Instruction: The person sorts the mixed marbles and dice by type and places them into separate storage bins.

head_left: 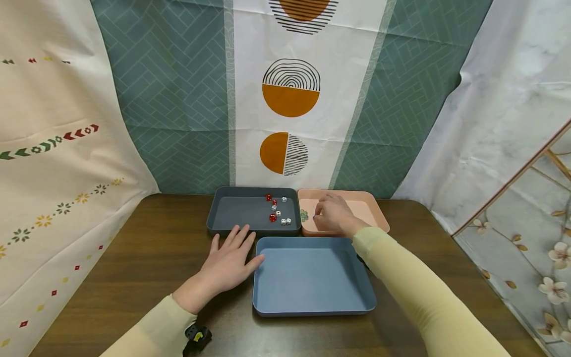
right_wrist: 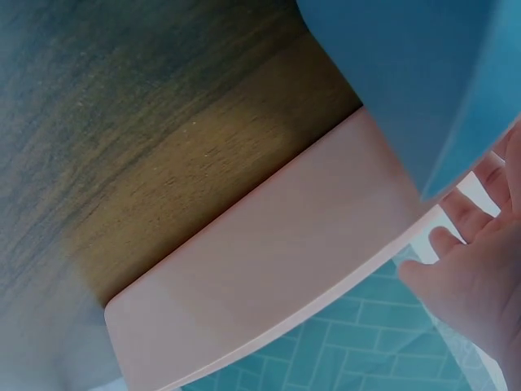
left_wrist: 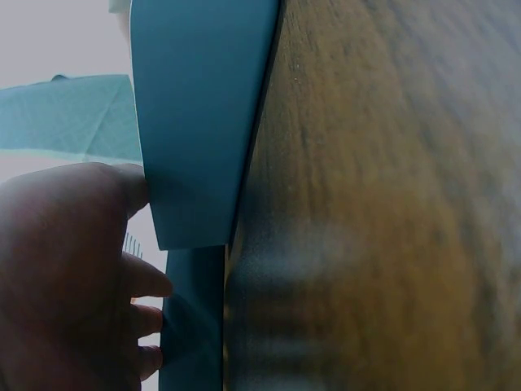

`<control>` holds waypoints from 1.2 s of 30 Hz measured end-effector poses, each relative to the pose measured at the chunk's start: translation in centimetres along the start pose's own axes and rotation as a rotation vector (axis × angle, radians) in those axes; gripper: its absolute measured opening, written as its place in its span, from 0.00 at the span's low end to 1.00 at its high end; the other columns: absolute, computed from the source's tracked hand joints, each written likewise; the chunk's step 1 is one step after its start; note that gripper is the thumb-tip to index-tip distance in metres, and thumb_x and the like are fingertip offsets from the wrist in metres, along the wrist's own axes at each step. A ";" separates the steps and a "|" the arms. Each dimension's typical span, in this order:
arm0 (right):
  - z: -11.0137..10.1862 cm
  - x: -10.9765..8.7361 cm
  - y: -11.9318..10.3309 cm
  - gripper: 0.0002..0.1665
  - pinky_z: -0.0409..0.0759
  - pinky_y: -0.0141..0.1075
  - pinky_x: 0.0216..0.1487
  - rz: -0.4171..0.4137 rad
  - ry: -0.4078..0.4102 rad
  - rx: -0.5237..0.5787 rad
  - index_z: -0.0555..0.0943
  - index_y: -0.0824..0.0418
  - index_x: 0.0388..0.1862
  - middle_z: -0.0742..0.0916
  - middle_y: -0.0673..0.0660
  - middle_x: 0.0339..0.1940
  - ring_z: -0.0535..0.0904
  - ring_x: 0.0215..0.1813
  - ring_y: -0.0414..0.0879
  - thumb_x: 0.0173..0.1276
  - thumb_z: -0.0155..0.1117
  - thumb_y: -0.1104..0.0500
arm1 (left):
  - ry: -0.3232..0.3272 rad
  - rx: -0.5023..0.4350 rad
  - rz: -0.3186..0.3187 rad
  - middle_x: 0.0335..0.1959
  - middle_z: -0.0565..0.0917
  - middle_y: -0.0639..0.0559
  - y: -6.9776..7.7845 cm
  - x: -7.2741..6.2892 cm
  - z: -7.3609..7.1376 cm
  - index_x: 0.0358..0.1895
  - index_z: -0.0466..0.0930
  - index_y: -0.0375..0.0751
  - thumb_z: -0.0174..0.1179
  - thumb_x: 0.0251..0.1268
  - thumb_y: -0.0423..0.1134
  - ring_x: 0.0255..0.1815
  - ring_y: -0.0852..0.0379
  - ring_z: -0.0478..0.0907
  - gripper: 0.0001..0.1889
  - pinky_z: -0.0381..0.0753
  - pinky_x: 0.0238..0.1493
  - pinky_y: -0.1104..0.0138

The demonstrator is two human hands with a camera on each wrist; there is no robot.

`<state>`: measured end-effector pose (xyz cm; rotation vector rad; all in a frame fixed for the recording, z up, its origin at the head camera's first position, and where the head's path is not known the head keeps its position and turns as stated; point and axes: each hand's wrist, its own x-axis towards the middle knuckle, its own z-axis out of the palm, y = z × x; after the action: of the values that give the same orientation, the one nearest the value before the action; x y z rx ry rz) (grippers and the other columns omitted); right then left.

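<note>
My left hand (head_left: pixel 227 263) lies palm down with its fingers spread, fingertips at the near rim of the dark grey tray (head_left: pixel 236 195) and thumb at the left rim of the blue tray (head_left: pixel 314 277). In the left wrist view its fingers (left_wrist: pixel 145 319) show beside the tray walls. Over the peach tray (head_left: pixel 368 210) my right hand (head_left: pixel 334 213) reaches down, fingers bent. By its fingertips is a tiny dark spot; I cannot tell whether they pinch it. A small green cluster (head_left: pixel 304 215) lies at that tray's left side. Red dice (head_left: pixel 272 217) and white dice (head_left: pixel 284 199) lie in the grey tray's right part.
The three trays stand close together on a brown wooden table (head_left: pixel 147 277), grey and peach behind, blue in front. Behind them hangs a green and white patterned cloth (head_left: pixel 192 99). Light cloths (head_left: pixel 53 163) drape the sides. A dark wrist strap (head_left: pixel 196 338) is on the left wrist.
</note>
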<state>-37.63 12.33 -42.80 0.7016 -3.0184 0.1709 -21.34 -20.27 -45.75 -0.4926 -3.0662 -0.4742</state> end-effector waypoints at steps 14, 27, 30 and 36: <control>-0.5 -0.2 0.2 0.10 0.65 0.56 0.82 0.003 0.001 -0.004 0.94 0.58 0.43 0.87 0.55 0.54 0.74 0.74 0.58 0.78 0.69 0.57 | -0.003 -0.006 0.003 0.92 0.53 0.42 0.2 0.0 0.0 0.89 0.62 0.41 0.50 0.86 0.68 0.92 0.37 0.44 0.43 0.40 0.81 0.25; -1.1 -1.5 1.0 0.09 0.66 0.51 0.81 -0.012 0.045 0.059 0.94 0.60 0.41 0.90 0.57 0.54 0.78 0.71 0.57 0.73 0.69 0.60 | 0.000 0.001 0.014 0.91 0.54 0.40 0.3 -0.1 -0.2 0.88 0.62 0.40 0.49 0.87 0.67 0.91 0.35 0.46 0.43 0.41 0.81 0.24; -1.4 -2.2 1.2 0.09 0.63 0.56 0.83 -0.050 0.058 0.043 0.94 0.62 0.47 0.89 0.59 0.57 0.74 0.77 0.62 0.76 0.71 0.59 | -0.002 0.005 0.014 0.91 0.54 0.40 0.3 0.0 -0.2 0.89 0.61 0.40 0.49 0.87 0.68 0.91 0.35 0.45 0.43 0.40 0.81 0.24; -1.8 -3.7 1.4 0.12 0.58 0.60 0.86 -0.098 0.073 0.050 0.92 0.64 0.53 0.86 0.66 0.68 0.67 0.84 0.68 0.80 0.70 0.58 | 0.001 0.001 0.004 0.91 0.54 0.40 0.4 0.0 -0.1 0.89 0.60 0.40 0.50 0.86 0.68 0.92 0.35 0.45 0.44 0.39 0.81 0.25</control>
<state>-34.85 15.39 -41.33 0.8264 -2.9118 0.2634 -21.22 -19.96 -45.49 -0.4982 -3.0639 -0.4731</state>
